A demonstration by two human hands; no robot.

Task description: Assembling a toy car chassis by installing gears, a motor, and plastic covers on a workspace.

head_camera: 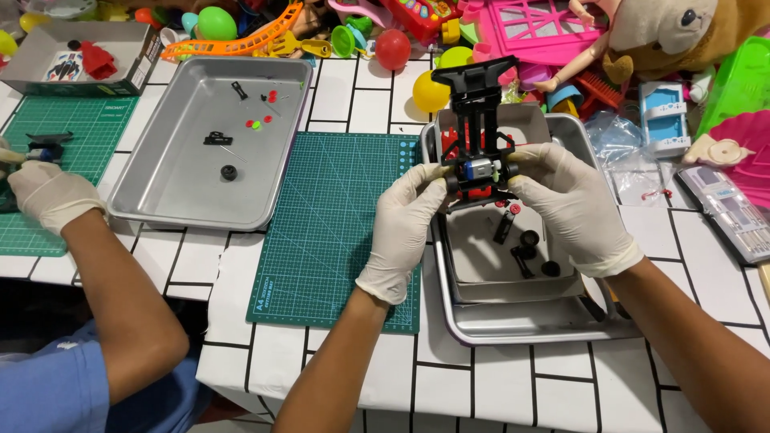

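I see both gloved hands up over the right metal tray [513, 325], pinching 1 black toy car chassis [479, 128] between them. Left hand [407, 220] grips the chassis's near end from the left, fingers curled, thumb tip hidden behind the frame. Right hand [571, 204] grips from the right, fingers wrapped round the side; fingertips mostly covered by the part. A small silver motor [480, 167] sits in the chassis between the 2 hands, red bits just under it, hard to make out. Chassis stands roughly upright, far end tipped away toward the toy pile [561, 40].

Below the hands, the tray holds loose black parts [525, 248] and a red round piece [514, 209]; exact shapes too small to tell. A smaller inner tray seems nested in it, edges partly hidden by the wrists.

Green cutting mat [337, 232] lies just left of the tray, bare. Second metal tray [204, 136] further left holds a few tiny black, red and green pieces.

Far left, another person's gloved hand [48, 192] rests on a second green mat [64, 160] near a small black part [46, 144]; their arm and blue sleeve are cut off by the frame. Clear plastic bags [634, 160] lie right of the tray.
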